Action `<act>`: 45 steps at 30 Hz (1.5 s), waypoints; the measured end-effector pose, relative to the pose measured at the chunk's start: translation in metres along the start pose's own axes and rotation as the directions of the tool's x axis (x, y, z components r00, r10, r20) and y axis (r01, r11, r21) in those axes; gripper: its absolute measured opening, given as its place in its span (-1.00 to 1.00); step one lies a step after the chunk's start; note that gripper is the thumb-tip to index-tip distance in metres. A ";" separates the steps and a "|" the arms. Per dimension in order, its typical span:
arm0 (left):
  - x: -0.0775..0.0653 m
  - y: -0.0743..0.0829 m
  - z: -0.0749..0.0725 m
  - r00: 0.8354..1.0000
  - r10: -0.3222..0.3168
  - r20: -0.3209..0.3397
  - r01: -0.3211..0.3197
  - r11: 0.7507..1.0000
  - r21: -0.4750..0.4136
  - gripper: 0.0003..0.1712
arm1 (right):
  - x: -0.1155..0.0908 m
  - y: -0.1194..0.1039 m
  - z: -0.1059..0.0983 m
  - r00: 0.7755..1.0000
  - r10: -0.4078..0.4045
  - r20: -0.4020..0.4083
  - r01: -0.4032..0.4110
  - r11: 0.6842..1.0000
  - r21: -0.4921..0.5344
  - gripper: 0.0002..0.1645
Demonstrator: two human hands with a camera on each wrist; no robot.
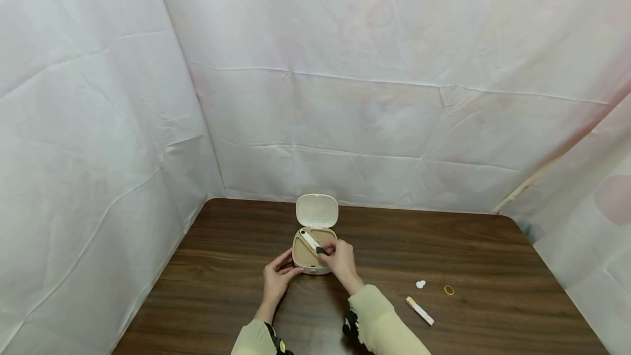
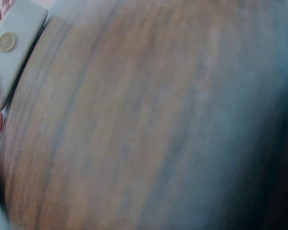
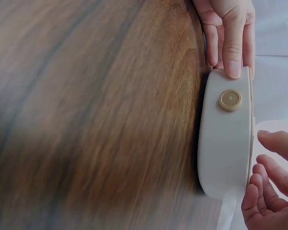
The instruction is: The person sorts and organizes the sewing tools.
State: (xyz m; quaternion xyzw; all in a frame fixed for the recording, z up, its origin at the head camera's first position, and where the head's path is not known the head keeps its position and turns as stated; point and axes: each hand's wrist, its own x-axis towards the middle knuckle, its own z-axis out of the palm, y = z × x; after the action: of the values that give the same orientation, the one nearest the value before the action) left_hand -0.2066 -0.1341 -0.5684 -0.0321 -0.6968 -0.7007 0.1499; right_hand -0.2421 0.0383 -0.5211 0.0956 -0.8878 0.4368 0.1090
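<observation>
A small cream storage box (image 1: 315,270) stands on the table with its lid (image 1: 317,211) raised at the back. Inside is a tan insert with raised dividers. A slim white tool (image 1: 309,239) with a dark end slants across the insert. My right hand (image 1: 342,261) pinches that dark end at the box's right half; in the right wrist view the fingertips (image 3: 265,135) are right at the rim and the tool is hidden. My left hand (image 1: 277,278) holds the front left corner, thumb on the front wall. A round tan button (image 3: 230,99) sits on the front.
On the table (image 1: 236,289) to the right lie a small white object (image 1: 420,284), a yellow ring (image 1: 448,290) and a pale stick-shaped item (image 1: 420,311). White cloth (image 1: 345,125) hangs behind the table and along both sides.
</observation>
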 end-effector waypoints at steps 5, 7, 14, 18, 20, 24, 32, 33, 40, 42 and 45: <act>0.001 -0.004 -0.001 1.000 0.030 -0.004 -0.030 0.999 0.015 -0.38 | -0.006 0.004 -0.009 1.000 -0.009 0.025 0.009 1.000 0.017 -0.82; 0.002 -0.010 -0.001 0.999 0.035 -0.013 -0.035 0.999 0.019 -0.38 | -0.010 0.005 -0.013 0.999 -0.021 0.028 0.020 0.999 0.028 -0.83; 0.004 -0.027 -0.003 0.999 0.044 -0.029 -0.042 0.998 0.042 -0.36 | -0.023 0.004 -0.028 0.998 -0.064 0.016 0.062 0.994 0.087 -0.88; 0.004 -0.028 -0.003 0.999 0.040 -0.035 -0.038 0.998 0.045 -0.36 | -0.031 0.005 -0.035 0.998 -0.067 0.010 0.065 0.992 0.109 -0.88; 0.004 -0.027 -0.003 0.999 0.037 -0.035 -0.036 0.998 0.042 -0.37 | -0.035 0.005 -0.039 0.997 -0.073 0.007 0.072 0.991 0.111 -0.87; 0.004 -0.028 -0.003 0.998 0.046 -0.031 -0.045 0.998 0.042 -0.36 | -0.046 0.007 -0.049 0.995 -0.101 -0.013 0.102 0.990 0.098 -0.85; 0.005 -0.028 -0.003 0.999 0.010 -0.042 -0.008 0.999 0.038 -0.37 | -0.064 0.013 -0.073 0.998 -0.063 -0.028 0.065 0.992 0.104 -0.84; 0.005 -0.028 -0.003 0.999 0.009 -0.043 -0.008 0.999 0.037 -0.37 | -0.066 0.013 -0.075 0.998 -0.061 -0.035 0.064 0.993 0.101 -0.84; 0.004 -0.028 -0.003 0.999 0.032 -0.036 -0.031 0.999 0.042 -0.36 | -0.083 0.021 -0.088 0.993 -0.085 -0.087 0.089 0.995 0.054 -0.81; 0.004 -0.028 -0.003 0.999 0.022 -0.037 -0.021 0.999 0.046 -0.36 | -0.087 0.025 -0.092 0.991 -0.090 -0.102 0.094 0.995 0.036 -0.79; 0.004 -0.028 -0.004 0.999 0.006 -0.041 -0.004 0.999 0.049 -0.35 | -0.093 0.032 -0.098 0.990 -0.072 -0.120 0.074 0.997 0.015 -0.77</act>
State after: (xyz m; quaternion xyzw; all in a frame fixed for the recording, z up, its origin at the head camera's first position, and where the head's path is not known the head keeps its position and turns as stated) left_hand -0.2170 -0.1392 -0.5941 -0.0159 -0.7106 -0.6834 0.1669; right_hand -0.1504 0.1425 -0.5123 0.1029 -0.8712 0.4462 0.1769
